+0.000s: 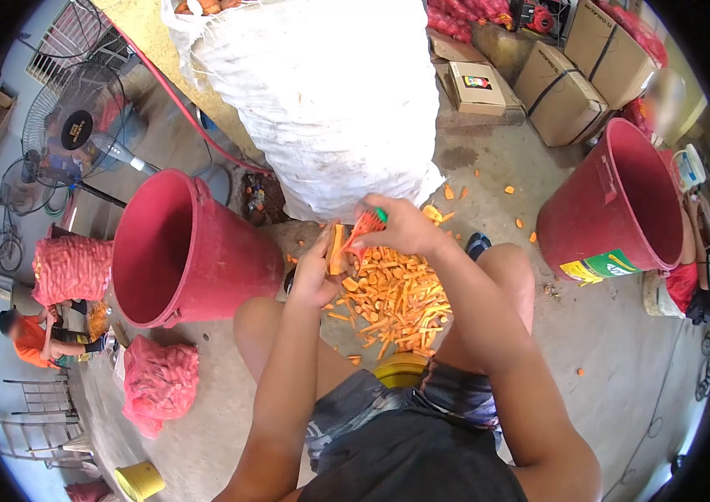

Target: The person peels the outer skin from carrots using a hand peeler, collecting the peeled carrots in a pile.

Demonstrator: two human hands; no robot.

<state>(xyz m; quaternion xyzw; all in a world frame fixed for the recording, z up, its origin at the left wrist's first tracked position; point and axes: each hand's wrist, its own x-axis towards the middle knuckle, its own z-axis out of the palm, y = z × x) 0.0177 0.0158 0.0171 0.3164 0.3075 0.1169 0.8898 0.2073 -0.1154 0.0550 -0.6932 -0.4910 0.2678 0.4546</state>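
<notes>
In the head view my left hand (316, 274) is closed around a thick orange carrot (337, 249), held upright. Close beside it on the right, my right hand (401, 227) grips a red peeler (363, 229) with a green part at its top. The peeler's blade is hard to make out. Beneath both hands, between my knees, a heap of orange carrot strips and pieces (401, 297) lies on the concrete floor. A yellow rounded thing (401, 369) shows partly under my shorts.
A large white sack (347, 100) stands just ahead. Red bins stand left (196, 251) and right (610, 201). Filled red mesh bags (161, 381) lie at left, near a standing fan (79, 125). Another person (33, 339) sits far left; cardboard boxes (560, 92) are stacked back right.
</notes>
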